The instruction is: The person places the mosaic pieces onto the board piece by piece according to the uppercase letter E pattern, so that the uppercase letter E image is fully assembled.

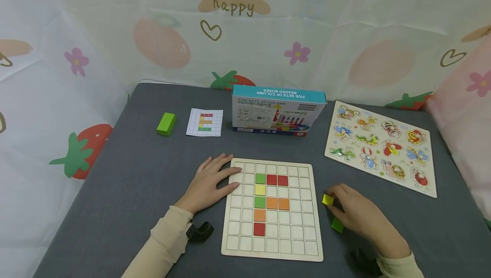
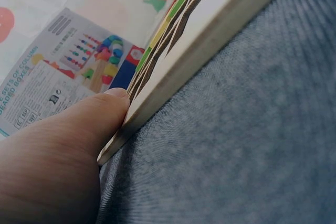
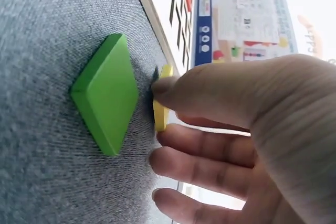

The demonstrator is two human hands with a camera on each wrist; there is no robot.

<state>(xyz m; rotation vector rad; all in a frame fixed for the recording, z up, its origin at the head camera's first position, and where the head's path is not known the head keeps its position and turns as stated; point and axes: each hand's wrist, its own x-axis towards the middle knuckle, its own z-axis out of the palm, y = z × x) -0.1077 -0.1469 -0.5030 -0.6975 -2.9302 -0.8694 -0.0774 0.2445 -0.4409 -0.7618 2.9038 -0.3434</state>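
My left hand (image 1: 206, 184) rests at the upper left edge of a wooden grid board (image 1: 234, 248), fingers spread and thumb tip over the rim. Square tiles lie in the board: green, yellow, green, orange and red run down one column, with two red tiles (image 1: 277, 180) and two orange tiles (image 1: 278, 203) to the right. Right of the board, my right hand (image 1: 358, 216) pinches a yellow tile (image 1: 327, 200) at the tabletop between thumb and fingers. In the right wrist view a loose green tile (image 3: 109, 95) lies on the cloth beside that thumb.
Behind the board stand a printed box (image 1: 279, 114), a pattern card (image 1: 205, 122) and a green block (image 1: 166, 124). An insect puzzle board (image 1: 381, 148) lies at the right. Grey cloth (image 1: 153, 175) covers the table, and a printed curtain (image 1: 245, 39) hangs behind it.
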